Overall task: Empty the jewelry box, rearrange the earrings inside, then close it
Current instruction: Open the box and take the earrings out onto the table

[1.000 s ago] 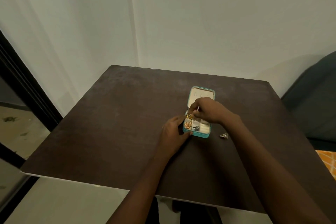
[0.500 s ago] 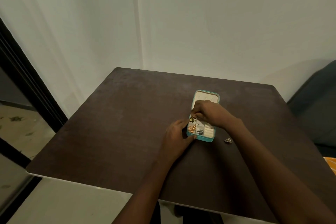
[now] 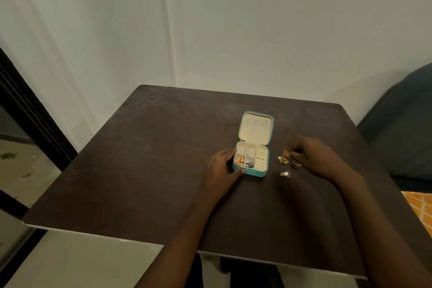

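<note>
In the head view, the only one given, a dark brown table (image 3: 145,170) fills the lower half of the frame, with a pale wall behind it and part of a dark chair (image 3: 402,128) at the right edge.

The jewelry box (image 3: 252,159), teal outside and cream inside, lies a little right of the centre of the frame. It is open, and its lid (image 3: 256,130) leans back toward the top of the frame. In the lower left compartments there are rose-gold earrings (image 3: 239,160) and some small silver earrings (image 3: 249,164). The other compartments look empty.

The left hand (image 3: 219,172) rests against the left side of the box. Its fingers are curved around the near left corner and the thumb lies along the front edge, so it grips the box. I think it holds the box steady so that it does not slide while pieces are lifted out.

The right hand (image 3: 311,158) is to the right of the box, low over the table. Its fingers are bent down toward a gold earring (image 3: 283,159). I cannot tell if they pinch this piece or have let it go. Just beside it lies a small round piece (image 3: 296,164), and a silver triangular earring (image 3: 285,173) lies a little nearer the bottom of the frame. These three pieces are close together, probably so that they are easy to find again.

The emptying is, in my judgement, not finished, because two compartments are not yet emptied.
</note>
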